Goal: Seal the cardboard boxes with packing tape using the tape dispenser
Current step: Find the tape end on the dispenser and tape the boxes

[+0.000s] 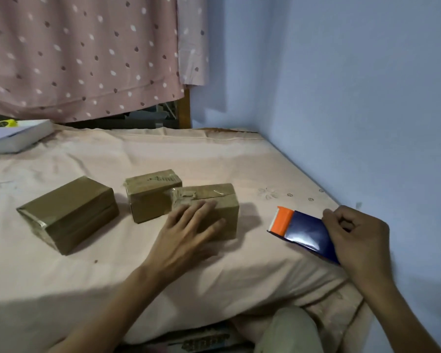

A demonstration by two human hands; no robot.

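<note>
Three brown cardboard boxes wrapped in shiny tape lie on a pink bedsheet point(214, 154). The left box point(69, 212) sits apart. The middle box point(150, 194) touches the right box point(214, 200), which has wrinkled tape on top. My left hand point(189, 228) lies flat on the right box, fingers spread over its top and near side. My right hand point(357, 235) grips the dark blue tape dispenser point(306, 230) by its near end; its orange head points left, just above the sheet.
A blue wall point(354, 98) runs close along the right side of the bed. A white book or box point(13, 136) lies at the far left. A pink dotted curtain point(87, 54) hangs behind. My knee point(288, 329) shows at the bottom.
</note>
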